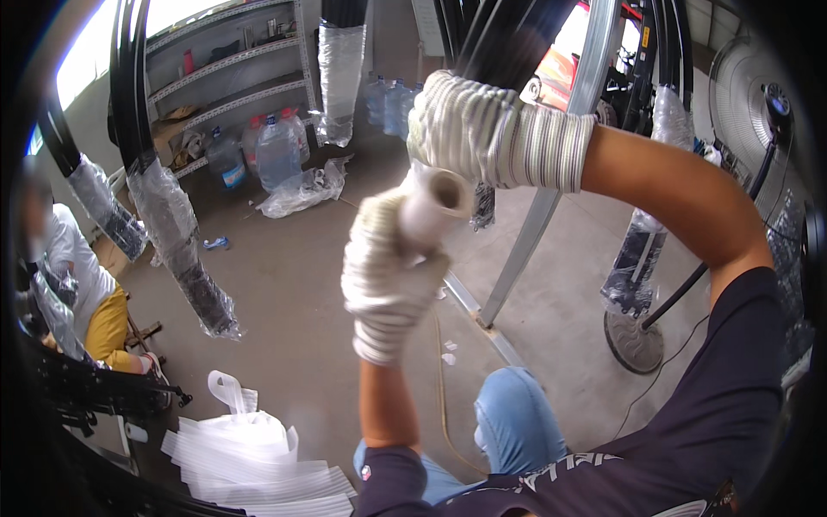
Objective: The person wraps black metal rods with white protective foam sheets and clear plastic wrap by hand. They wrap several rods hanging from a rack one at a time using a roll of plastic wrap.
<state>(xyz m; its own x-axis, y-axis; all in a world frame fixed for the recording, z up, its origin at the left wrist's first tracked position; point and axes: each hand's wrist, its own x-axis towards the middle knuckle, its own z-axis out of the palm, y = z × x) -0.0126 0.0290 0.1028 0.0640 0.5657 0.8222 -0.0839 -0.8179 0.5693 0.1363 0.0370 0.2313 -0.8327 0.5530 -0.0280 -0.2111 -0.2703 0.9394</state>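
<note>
My left hand, in a striped knit glove and somewhat blurred, is closed round a roll of clear plastic film; the open cardboard core faces up and right. Just above it, my gloved right hand reaches across with its fingers curled at the lower part of a hanging bundle of long black strips. That hand hides most of the bundle's end, and the roll's upper edge nearly meets the glove.
Other hanging black bundles have film-wrapped ends. A slanting metal post stands beside my hands. White foam strips lie at lower left. A seated person is at far left, a fan at right. Water bottles stand by shelves.
</note>
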